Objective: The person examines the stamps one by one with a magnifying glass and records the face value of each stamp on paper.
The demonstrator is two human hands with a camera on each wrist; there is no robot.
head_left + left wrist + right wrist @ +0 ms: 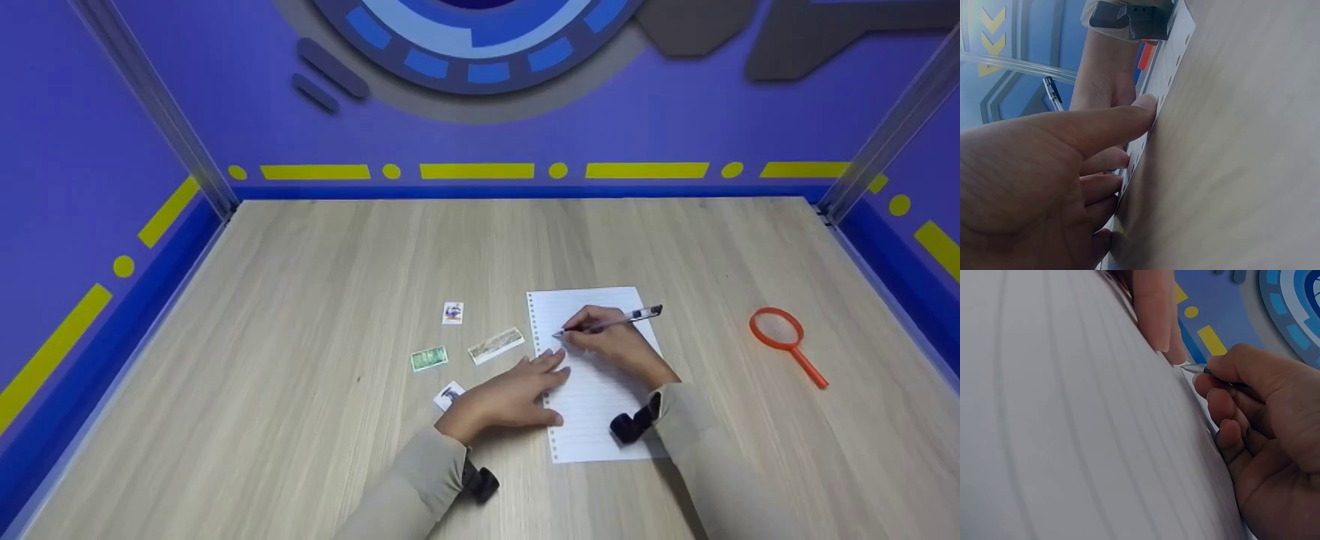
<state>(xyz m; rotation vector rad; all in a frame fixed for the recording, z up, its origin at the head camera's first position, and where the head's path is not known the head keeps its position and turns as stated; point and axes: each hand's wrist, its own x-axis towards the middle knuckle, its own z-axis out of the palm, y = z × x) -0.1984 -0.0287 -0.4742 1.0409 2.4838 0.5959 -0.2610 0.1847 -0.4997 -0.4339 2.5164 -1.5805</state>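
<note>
A lined sheet of loose-leaf paper (600, 420) with holes down its left edge lies on the table. My right hand (616, 346) pinches a clear-barrelled pen (637, 315) between thumb and fingers, its tip at the upper left part of the sheet. In the right wrist view the metal pen tip (1192, 368) shows close to the paper's surface. My left hand (517, 394) rests with spread fingers on the sheet's holed left edge. Any writing is too small to make out.
Left of the sheet lie several stamps: a small colourful one (452, 313), a green one (429, 358), a long beige one (496, 346), and one (448, 395) partly hidden by my left wrist. An orange magnifying glass (789, 346) lies to the right. Blue walls enclose the table.
</note>
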